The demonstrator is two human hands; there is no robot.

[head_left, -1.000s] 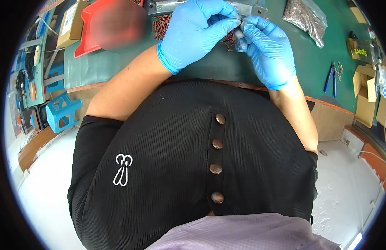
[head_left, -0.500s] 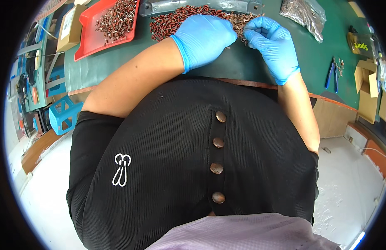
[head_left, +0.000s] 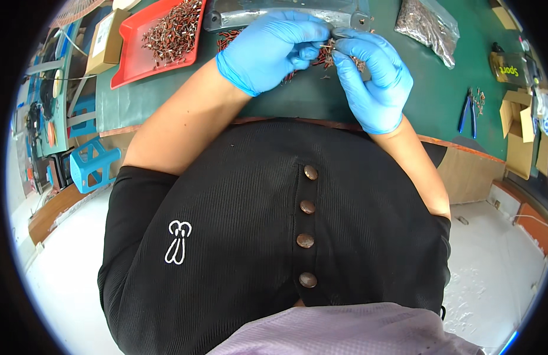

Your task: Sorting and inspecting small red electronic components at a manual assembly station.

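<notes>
Lifting off the far pile of small reddish-brown parts (head_left: 345, 56) on the green tabletop (head_left: 439, 89), you are now pinching one thin part (head_left: 328, 45) between both blue-gloved hands, left hand (head_left: 274, 50) and right hand (head_left: 374, 74), each grip closed on it.

You're in blue disposable gloves on both hands: left hand (head_left: 274, 50), right hand (head_left: 374, 77), cuffs ending at the wrist. Forearms bare. Black ribbed short-sleeve top, four round bronze buttons down the front, small white looped emblem stitched on your left chest. Pale lilac fabric at the bottom edge.
</notes>
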